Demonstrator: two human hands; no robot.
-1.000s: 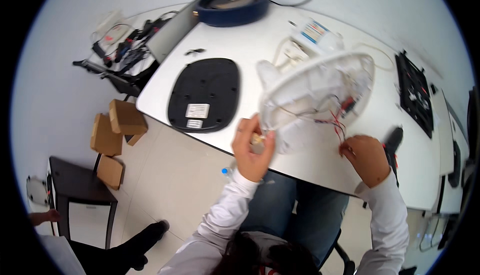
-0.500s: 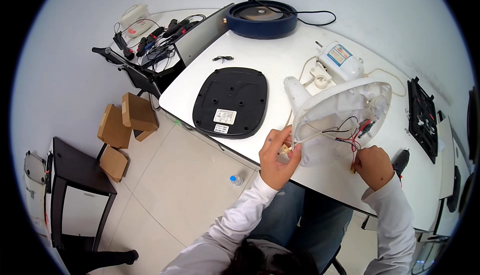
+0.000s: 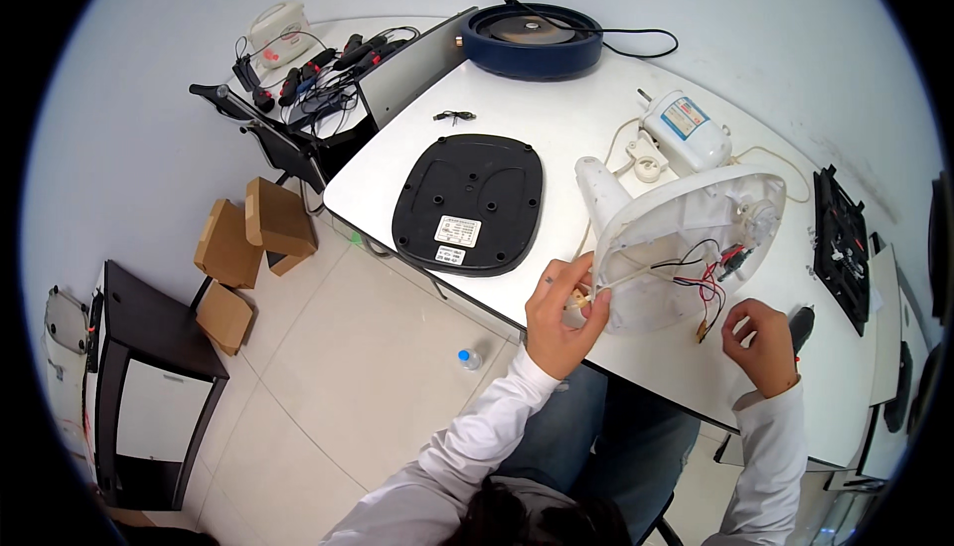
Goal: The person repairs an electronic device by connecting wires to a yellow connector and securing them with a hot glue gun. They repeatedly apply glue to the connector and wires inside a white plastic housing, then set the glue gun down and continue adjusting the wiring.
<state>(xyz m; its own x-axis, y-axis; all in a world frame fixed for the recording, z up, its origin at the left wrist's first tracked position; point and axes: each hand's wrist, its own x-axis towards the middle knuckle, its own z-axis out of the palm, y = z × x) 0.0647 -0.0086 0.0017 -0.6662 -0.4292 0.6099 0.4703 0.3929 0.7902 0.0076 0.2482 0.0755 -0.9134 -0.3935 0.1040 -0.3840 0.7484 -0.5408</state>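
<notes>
A white, hollow plastic fan base point(image 3: 656, 218) rests tilted on the table, its open inside facing me. My left hand point(image 3: 564, 325) is closed on its near left rim, with a small cream connector point(image 3: 578, 301) at the fingertips. Thin red and black wires point(image 3: 710, 293) hang out of the base and end in a small yellowish connector point(image 3: 703, 332). Just right of that end is my right hand point(image 3: 763, 349), fingers bent and apart with nothing in them. Behind the base lies a white motor unit point(image 3: 686, 134), joined to cream cords.
A black bottom cover point(image 3: 470, 188) with pale labels lies left of the base. A round dark blue appliance point(image 3: 530, 54) stands at the back. On the right are a black tool case point(image 3: 843, 248) and a black tool point(image 3: 801, 325). A small black cable point(image 3: 454, 116) lies farther back.
My right hand has let go of the wire ends and drawn back to the right; the wires now hang loose. My left hand stays on the rim.
</notes>
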